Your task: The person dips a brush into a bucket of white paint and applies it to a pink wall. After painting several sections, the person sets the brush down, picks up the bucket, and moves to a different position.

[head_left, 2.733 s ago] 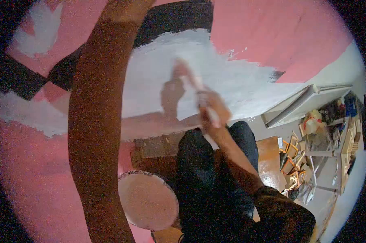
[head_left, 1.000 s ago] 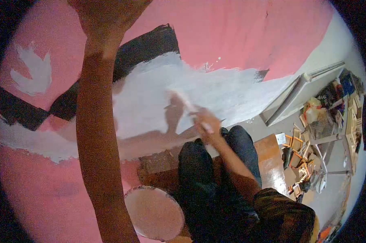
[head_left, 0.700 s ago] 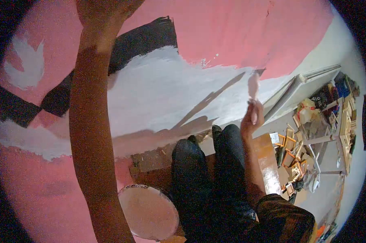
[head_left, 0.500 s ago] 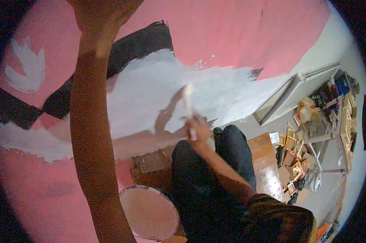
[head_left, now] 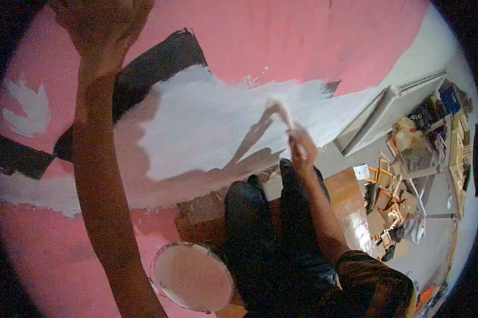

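My right hand (head_left: 302,146) is closed around a paintbrush (head_left: 285,113), whose pale, motion-blurred head lies over the white painted patch (head_left: 196,122) on the wall. A shadow of hand and brush falls on the white paint. Around the patch, the wall has pink paint (head_left: 281,42) and a black band (head_left: 162,61). At the upper left, my left hand (head_left: 104,21) is in front of the wall; its fingers are hidden or cut off by the top edge. A round tub (head_left: 153,265) with pinkish-white contents stands at the lower middle, left of my legs.
My dark-trousered legs (head_left: 249,228) are bent below the white patch. A shiny brown wooden surface (head_left: 347,204) lies to their right. Farther right are a leaning white panel (head_left: 395,114), scattered small wooden frames (head_left: 384,172), plastic bags (head_left: 405,135) and long wooden strips (head_left: 456,159).
My right hand has moved to the right and slightly up with the brush, its shadow shifting too. My left hand and forearm appear farther left and lower in view.
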### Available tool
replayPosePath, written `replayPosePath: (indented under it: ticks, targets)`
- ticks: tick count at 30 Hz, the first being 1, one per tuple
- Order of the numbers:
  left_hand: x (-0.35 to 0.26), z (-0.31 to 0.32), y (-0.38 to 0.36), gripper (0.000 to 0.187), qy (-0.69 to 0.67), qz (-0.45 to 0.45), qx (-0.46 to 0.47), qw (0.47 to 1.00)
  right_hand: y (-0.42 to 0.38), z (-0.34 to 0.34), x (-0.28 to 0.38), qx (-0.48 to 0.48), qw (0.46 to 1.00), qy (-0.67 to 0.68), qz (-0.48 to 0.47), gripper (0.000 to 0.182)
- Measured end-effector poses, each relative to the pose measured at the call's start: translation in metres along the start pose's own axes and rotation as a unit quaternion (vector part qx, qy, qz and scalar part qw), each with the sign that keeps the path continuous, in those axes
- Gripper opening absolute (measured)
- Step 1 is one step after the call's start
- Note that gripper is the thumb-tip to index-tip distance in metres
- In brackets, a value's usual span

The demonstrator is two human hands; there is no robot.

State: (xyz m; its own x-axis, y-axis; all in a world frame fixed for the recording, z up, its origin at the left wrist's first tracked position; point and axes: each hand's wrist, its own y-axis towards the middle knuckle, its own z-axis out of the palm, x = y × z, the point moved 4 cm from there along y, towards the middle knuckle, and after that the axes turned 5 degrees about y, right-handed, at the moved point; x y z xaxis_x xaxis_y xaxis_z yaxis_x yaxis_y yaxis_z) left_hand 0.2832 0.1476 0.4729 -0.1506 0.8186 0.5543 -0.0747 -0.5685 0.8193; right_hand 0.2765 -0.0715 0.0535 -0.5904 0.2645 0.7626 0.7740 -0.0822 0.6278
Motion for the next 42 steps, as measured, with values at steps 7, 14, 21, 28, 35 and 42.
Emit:
replayPosePath:
  ticks: [7, 14, 21, 28, 35, 42]
  targets:
    - [0.002, 0.004, -0.005, 0.021, 0.041, 0.024, -0.047, 0.998, 0.022, -0.047, 0.014, -0.244, 0.961, -0.125, -0.035, 0.013]
    - [0.001, 0.007, -0.005, 0.021, 0.045, 0.005, -0.037, 0.998, -0.025, 0.056, 0.027, -0.062, 0.994, -0.092, 0.024, 0.013]
    - [-0.003, 0.008, -0.003, 0.025, 0.003, 0.043, -0.065, 0.997, -0.050, 0.145, 0.150, 0.247, 0.931, 0.256, 0.082, 0.031]
    - [-0.005, 0.005, -0.002, 0.025, 0.004, 0.008, -0.022, 1.000, -0.021, 0.103, 0.089, 0.215, 0.976, 0.009, -0.021, 0.022]
    - [0.008, 0.012, -0.008, 0.028, 0.068, 0.044, -0.059, 0.995, 0.025, -0.041, 0.057, -0.160, 0.973, -0.164, 0.005, 0.011]
    - [0.011, -0.008, -0.027, 0.034, -0.059, -0.002, -0.059, 0.997, -0.044, 0.122, 0.062, -0.019, 0.990, 0.098, 0.101, 0.026]
